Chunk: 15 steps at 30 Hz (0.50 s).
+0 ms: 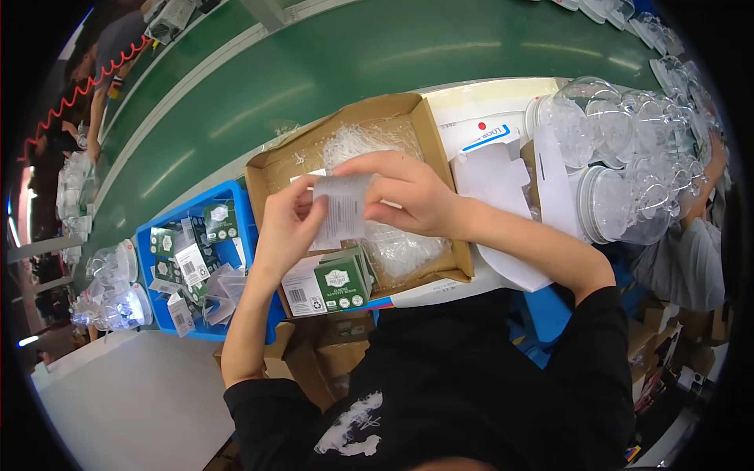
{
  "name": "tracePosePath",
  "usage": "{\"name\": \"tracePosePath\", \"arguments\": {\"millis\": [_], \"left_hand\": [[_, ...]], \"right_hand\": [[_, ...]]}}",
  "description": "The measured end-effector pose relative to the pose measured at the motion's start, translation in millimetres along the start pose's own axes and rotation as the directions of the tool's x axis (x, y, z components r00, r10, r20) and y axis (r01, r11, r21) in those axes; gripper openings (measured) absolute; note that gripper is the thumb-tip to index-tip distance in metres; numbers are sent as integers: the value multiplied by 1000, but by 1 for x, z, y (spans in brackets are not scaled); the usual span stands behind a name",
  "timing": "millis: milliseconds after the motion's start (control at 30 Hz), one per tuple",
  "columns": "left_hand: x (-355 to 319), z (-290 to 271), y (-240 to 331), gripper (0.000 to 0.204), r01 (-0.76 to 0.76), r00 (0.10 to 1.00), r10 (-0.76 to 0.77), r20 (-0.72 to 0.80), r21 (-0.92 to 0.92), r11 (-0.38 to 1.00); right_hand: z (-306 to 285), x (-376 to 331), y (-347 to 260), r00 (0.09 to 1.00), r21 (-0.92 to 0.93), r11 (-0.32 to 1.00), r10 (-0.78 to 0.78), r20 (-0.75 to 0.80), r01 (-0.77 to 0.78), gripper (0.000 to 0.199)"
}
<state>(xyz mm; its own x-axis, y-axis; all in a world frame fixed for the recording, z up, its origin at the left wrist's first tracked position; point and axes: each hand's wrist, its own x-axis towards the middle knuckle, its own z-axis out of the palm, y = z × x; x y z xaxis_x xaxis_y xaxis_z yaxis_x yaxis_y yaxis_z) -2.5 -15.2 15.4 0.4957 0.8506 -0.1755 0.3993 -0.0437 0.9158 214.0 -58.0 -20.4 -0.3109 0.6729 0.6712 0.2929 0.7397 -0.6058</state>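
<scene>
My left hand (290,224) pinches a small printed card (342,210) by its left side, above a shallow cardboard box. The card's pale back, with fine print, faces up. My right hand (412,196) is at the card's right edge, its index finger reaching over the top and its thumb bent close below. Whether a thin fastener is also between those fingers is too small to tell. Under my hands, the cardboard box (437,129) holds a heap of thin clear plastic strands (369,141). A stack of green and white cards (342,284) lies in its near left corner.
A blue bin (243,208) of loose green and white cards stands left of the box. On the right are white paper sheets (503,212) and several clear plastic jars (620,204). Beyond runs a green conveyor belt (314,86). Other people work at far left and far right.
</scene>
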Motion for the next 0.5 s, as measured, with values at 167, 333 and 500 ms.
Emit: {"name": "tracePosePath", "arguments": {"millis": [167, 333, 500], "left_hand": [[9, -10, -6, 25, 62, 997, -50, 56, -248, 967], [13, -10, -11, 25, 61, 993, -14, 121, -395, 917], [3, 10, 1, 13, -29, 1000, 28, -8, -202, 979]], "right_hand": [[11, -3, 2, 992, 31, 997, -80, 95, 77, 20], [7, -3, 3, 995, 103, 990, 88, 57, -93, 15], [-1, -2, 0, 790, 543, 625, 600, 126, -561, 12]]}}
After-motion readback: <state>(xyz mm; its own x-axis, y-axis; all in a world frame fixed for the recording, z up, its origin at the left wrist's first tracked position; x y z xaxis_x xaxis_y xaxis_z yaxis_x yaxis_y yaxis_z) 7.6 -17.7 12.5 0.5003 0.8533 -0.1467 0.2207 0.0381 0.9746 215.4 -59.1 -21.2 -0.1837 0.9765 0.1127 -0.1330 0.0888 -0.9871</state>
